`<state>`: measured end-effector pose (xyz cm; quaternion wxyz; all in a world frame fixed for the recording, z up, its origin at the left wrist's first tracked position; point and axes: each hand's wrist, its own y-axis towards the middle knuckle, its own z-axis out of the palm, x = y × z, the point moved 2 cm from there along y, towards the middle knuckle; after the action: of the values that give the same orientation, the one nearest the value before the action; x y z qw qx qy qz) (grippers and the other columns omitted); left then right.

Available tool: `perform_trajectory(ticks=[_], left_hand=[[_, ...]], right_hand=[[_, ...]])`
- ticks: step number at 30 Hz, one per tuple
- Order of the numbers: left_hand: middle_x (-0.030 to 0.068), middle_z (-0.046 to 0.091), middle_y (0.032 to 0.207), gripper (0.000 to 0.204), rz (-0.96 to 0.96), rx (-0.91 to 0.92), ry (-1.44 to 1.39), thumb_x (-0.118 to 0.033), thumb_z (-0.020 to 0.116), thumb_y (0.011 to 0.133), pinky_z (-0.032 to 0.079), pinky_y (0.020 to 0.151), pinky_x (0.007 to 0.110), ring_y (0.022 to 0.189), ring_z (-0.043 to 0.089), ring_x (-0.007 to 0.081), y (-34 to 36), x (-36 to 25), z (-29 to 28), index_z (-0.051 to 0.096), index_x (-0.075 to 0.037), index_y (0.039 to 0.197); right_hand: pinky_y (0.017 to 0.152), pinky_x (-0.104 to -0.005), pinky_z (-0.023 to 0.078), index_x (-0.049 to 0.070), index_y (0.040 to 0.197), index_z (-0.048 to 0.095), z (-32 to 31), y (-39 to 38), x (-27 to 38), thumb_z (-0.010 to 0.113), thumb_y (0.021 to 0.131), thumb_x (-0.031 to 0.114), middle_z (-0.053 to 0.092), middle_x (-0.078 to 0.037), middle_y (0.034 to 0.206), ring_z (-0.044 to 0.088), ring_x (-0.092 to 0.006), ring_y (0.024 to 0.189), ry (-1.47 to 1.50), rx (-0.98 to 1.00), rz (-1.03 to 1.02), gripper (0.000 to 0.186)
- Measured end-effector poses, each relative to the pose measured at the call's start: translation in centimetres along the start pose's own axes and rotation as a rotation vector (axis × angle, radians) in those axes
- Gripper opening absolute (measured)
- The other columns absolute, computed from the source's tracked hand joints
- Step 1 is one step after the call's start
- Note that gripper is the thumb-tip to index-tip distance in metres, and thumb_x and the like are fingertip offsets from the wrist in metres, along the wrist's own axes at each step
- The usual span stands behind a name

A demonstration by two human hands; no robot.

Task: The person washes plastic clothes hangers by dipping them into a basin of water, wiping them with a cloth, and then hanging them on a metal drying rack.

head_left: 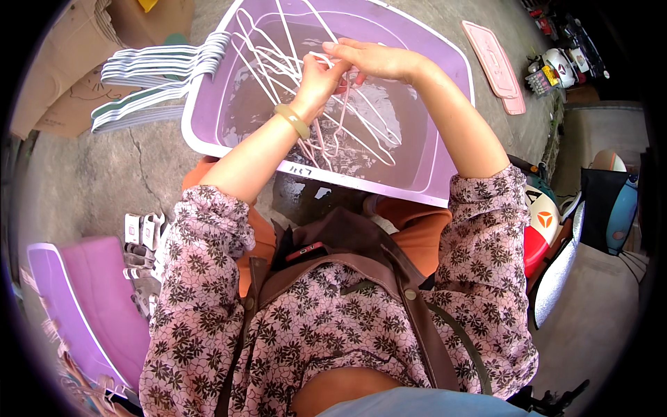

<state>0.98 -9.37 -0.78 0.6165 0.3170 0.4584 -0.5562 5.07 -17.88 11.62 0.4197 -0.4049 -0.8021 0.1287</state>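
Both of my hands are over a large purple tub (455,83) of murky water. My left hand (321,82), with a pale bangle at its wrist, is closed on a loose bunch of wire clothes hangers (267,54), mostly white with some pink. My right hand (379,61) meets it from the other side, its fingers curled round the hangers at their upper part; the fingertips are partly hidden. The hangers fan out below, their lower ends over or in the water. A neat row of white and green hangers (160,62) hangs over the tub's left rim.
Cardboard boxes (69,62) stand at the far left. A second purple tub (104,292) lies near left, beside small grey and white bundles (142,260). A pink lid (493,66) rests on the concrete at right. A red and white helmet (542,222) is near my right arm.
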Motion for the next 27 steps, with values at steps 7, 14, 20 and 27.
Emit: perform_trajectory(ticks=[7, 14, 20, 27], left_hand=[[0.0066, 0.053, 0.065, 0.016, 0.168, 0.077, 0.132, -0.016, 0.047, 0.09, 0.042, 0.05, 0.023, 0.053, 0.052, 0.0115, 0.4, 2.4, 0.7, 0.035, -0.004, 0.089], [0.0064, 0.049, 0.062, 0.016, -0.033, 0.155, -0.156, -0.017, 0.044, 0.087, 0.048, 0.053, 0.028, 0.048, 0.046, 0.0118, 0.4, 2.6, -0.1, 0.036, -0.003, 0.088], [0.003, 0.045, 0.059, 0.019, -0.136, 0.101, -0.209, -0.017, 0.032, 0.089, 0.047, 0.054, 0.029, 0.049, 0.041, 0.0131, 1.3, 1.9, -2.1, 0.043, -0.007, 0.078], [0.0046, 0.044, 0.058, 0.017, -0.253, 0.069, -0.34, -0.018, 0.033, 0.089, 0.046, 0.057, 0.033, 0.053, 0.045, 0.0187, 0.9, -0.4, -3.0, 0.042, -0.006, 0.081]], right_hand=[[0.087, -0.0337, 0.045, -0.002, 0.132, 0.034, -0.8, -1.7, 1.4, 0.044, 0.087, 0.051, 0.043, -0.02, 0.129, 0.048, -0.0249, 0.114, -0.142, -0.292, -0.16, 0.07], [0.085, -0.0319, 0.046, 0.002, 0.119, 0.05, -2.8, -2.0, -7.7, 0.048, 0.089, 0.023, 0.055, -0.012, 0.114, 0.051, -0.0175, 0.11, 0.624, -0.911, -0.299, 0.037], [0.098, -0.0343, 0.032, 0.006, 0.138, 0.024, 9.6, 3.2, -14.3, 0.063, 0.075, 0.024, 0.045, -0.014, 0.126, 0.04, -0.0205, 0.121, 0.414, -0.256, 0.123, 0.076], [0.077, -0.0283, 0.042, 0.004, 0.122, 0.043, 11.4, 7.2, -13.5, 0.066, 0.072, 0.021, 0.062, -0.01, 0.091, 0.056, -0.0135, 0.087, 0.522, -0.224, -0.074, 0.058]])
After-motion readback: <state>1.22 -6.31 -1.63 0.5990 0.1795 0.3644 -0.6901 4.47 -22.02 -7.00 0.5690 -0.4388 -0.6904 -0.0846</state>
